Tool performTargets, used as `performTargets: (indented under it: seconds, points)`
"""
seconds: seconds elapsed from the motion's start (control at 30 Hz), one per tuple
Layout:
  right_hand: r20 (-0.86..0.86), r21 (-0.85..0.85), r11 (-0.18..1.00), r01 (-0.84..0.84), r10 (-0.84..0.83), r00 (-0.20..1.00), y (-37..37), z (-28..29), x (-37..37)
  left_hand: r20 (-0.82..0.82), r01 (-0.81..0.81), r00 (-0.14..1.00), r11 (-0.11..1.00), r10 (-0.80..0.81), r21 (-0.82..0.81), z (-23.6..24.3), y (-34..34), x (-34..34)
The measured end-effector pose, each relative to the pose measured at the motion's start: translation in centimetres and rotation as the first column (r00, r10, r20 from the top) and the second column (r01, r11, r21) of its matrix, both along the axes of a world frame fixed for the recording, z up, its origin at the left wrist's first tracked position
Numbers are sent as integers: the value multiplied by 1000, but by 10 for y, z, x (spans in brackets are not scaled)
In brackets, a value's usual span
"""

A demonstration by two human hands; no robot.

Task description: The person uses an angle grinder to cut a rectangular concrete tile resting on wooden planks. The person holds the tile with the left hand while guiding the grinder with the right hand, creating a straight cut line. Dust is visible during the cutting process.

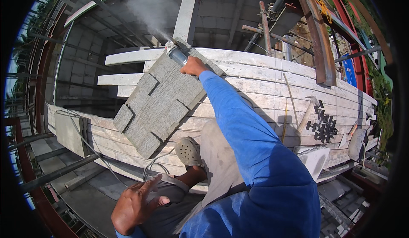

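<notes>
Grey and flat, a square board (68, 133) sits left of a rough grey rectangular panel (157, 97). Off the panel's near end is the bare left hand (136, 206), empty, fingers loosely spread. An olive perforated clog (188, 152) stands just beside the panel's near right side. Beyond, a blue sleeve (255, 131) covers part of the whitish planks (264, 84) beneath the panel; right of it lie a hammer (306, 116) and black pieces (324, 125). The panel's long axis slants from near left to far right. Atop its far end, the silver-headed cylindrical grinder (178, 57), wrapped by the right hand (194, 66), points far left, dust pluming off. Shadowed rectangular steps mark the panel's ridged face.
</notes>
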State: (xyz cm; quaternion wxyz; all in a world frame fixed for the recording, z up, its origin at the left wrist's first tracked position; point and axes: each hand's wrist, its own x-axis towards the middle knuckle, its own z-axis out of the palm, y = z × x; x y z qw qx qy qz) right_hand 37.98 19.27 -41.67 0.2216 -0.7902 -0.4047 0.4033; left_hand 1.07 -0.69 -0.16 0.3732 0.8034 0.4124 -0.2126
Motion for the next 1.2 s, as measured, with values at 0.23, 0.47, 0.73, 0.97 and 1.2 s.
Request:
performTargets:
  seconds: [0.23,0.47,0.73,0.97,1.2]
  points:
    - [39,25,1000,16,-17,999,-9,-1,-2,-41,-54,998,999,54,0,-1,-2,-2]
    - [4,4,1000,-2,2,1000,-5,3,-2,-46,-31,998,999,32,11,0,-1,0]
    - [25,-12,1000,1,-1,1000,-10,5,-2,-49,-46,998,999,47,21,-2,-3,-4]
    - [47,-28,1000,10,-9,999,-15,2,1,-69,-57,996,998,58,13,1,-1,-1]
    - [3,-38,999,4,-4,1000,-13,7,1,-35,-52,998,999,52,9,-1,1,3]
